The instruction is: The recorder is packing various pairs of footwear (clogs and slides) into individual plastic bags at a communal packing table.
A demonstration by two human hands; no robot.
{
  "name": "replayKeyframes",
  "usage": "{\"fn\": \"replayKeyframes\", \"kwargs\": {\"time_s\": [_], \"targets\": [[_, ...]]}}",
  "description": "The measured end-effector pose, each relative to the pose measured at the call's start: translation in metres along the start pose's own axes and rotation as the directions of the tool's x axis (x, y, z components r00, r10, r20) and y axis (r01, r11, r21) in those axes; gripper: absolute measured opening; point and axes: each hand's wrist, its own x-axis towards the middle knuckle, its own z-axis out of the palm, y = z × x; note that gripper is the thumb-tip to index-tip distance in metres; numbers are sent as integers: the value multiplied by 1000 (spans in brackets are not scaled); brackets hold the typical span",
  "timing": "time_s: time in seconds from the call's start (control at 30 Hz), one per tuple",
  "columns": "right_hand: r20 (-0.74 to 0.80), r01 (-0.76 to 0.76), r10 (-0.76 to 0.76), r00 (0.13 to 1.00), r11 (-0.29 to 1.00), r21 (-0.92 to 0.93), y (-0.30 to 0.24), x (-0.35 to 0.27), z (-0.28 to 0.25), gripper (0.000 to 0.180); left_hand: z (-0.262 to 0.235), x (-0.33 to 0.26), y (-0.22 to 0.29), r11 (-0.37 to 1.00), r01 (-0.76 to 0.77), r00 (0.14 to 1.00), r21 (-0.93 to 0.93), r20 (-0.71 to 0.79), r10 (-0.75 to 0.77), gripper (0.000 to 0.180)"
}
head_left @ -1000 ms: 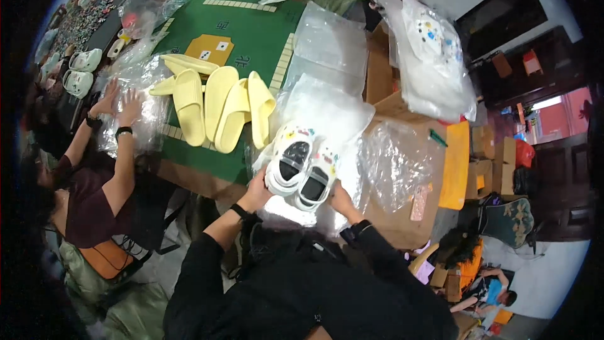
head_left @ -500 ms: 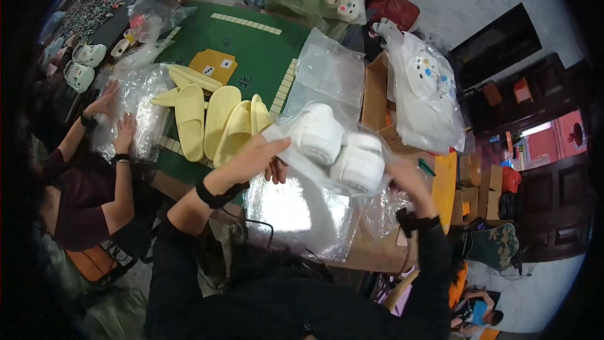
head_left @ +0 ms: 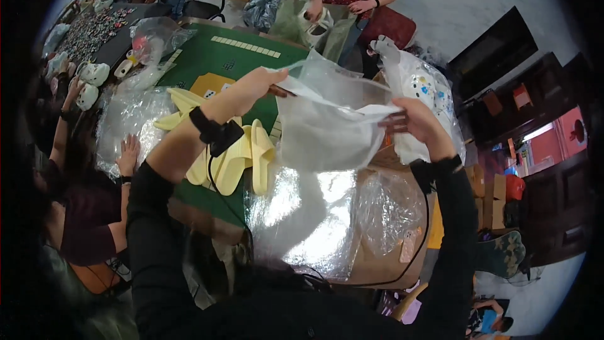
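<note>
1) clock centred on your view: a second ago you had the white clogs in both hands, half a second ago they showed bagged between them; now a translucent bag [head_left: 333, 135] is stretched there instead, lifted towards 12 o'clock
2) left hand [head_left: 255, 85], 11 o'clock: fingers closed on the left end of the bag's upper edge
3) right hand [head_left: 416, 118], between 2 and 3 o'clock: fingers gripping the right end of the same edge; the hands are well apart, film spanning the gap
4) no clog shape reads through the film; can't tell if that pair is inside, lower down or out of it
5) my read: you're now handling the bag itself; keep tension even, thin film could slip or crease on one side
6) glossy plastic sheets [head_left: 302, 233] lie flat at 6 o'clock, showing more fully than a second ago; crumpled clear bag [head_left: 390, 211] just beside them at 4 o'clock
7) yellow slides [head_left: 233, 167] at 9 o'clock, partly behind your left forearm; larger white bag [head_left: 428, 82] with blue-trimmed clogs at 2 o'clock, close to your right hand
8) co-worker's hand [head_left: 128, 151] at 9 o'clock rests on clear plastic; their other one has gone to the off-white pair [head_left: 95, 73] at 10 o'clock
</note>
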Motion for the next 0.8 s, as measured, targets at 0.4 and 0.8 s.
{"fn": "replayKeyframes", "kwargs": {"time_s": [0.4, 0.8], "targets": [[-57, 261, -268, 962, 832, 490, 34, 184, 65, 31, -65, 92, -74, 913, -197, 818, 357, -453, 354, 37], [80, 122, -112, 990, 985, -122, 191, 226, 167, 46, -31, -98, -257, 746, 148, 982, 649, -188, -32, 53]]}}
